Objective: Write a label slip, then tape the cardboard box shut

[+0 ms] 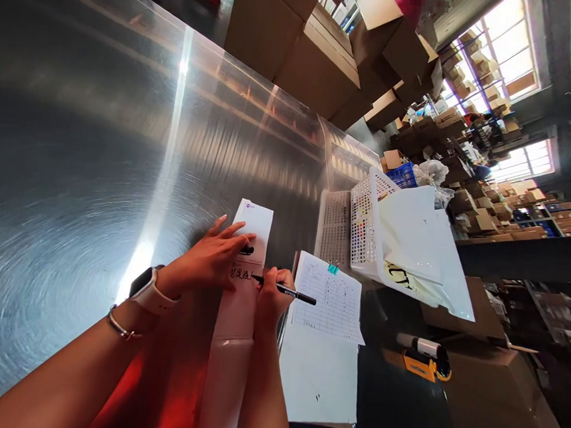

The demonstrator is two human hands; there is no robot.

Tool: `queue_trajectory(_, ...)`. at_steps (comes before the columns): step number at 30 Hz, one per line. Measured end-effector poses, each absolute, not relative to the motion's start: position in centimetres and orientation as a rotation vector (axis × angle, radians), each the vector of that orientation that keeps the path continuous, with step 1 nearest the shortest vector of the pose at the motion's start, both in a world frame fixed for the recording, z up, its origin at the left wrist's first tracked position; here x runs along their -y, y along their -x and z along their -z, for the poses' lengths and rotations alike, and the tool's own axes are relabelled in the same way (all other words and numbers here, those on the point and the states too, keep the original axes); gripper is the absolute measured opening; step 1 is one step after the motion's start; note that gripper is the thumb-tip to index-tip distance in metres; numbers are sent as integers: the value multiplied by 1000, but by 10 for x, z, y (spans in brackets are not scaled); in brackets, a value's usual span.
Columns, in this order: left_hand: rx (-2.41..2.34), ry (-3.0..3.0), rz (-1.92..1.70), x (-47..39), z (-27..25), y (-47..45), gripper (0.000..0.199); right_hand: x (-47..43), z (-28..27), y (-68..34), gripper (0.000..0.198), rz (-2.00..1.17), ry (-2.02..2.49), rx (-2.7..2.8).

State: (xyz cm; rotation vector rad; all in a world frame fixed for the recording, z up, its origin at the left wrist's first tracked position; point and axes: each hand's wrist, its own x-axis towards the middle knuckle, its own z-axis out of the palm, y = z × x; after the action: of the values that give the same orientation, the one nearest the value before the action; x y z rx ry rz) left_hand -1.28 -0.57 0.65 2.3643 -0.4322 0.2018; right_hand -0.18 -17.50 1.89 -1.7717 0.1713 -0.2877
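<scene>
A long white folded paper strip [233, 315] lies on the metal table, with handwritten black characters across its middle. My left hand [217, 253] rests flat on the strip's upper part, fingers spread. A small dark object [247, 250] shows just below those fingertips; I cannot tell whether it is a pen cap. Closed around a black marker pen [299, 296], my right hand [274, 297] has the tip at the end of the writing. To its right are a printed form [328, 302] under a teal clip [333, 269] and white sheets [320, 379].
Right of the papers stands a white plastic basket [365, 232] with white bags [411, 229] hanging over its rim. An orange-yellow box-like item [419, 365] and a roll [427, 347] lie near the table's right edge. Cardboard boxes [320, 63] stand beyond the far edge.
</scene>
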Motion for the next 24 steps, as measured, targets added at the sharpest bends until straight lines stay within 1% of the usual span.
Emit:
queue_trajectory(15, 406, -2369, -178, 5, -8, 13, 95, 177, -15, 3, 34, 360, 1852, -132)
queue_trajectory(21, 412, -2355, -181, 5, -7, 13, 98, 175, -20, 6, 37, 468, 1820, -136)
queue_trajectory(24, 416, -2360, -201, 5, -1, 12, 100, 178, -32, 12, 38, 289, 1765, -51)
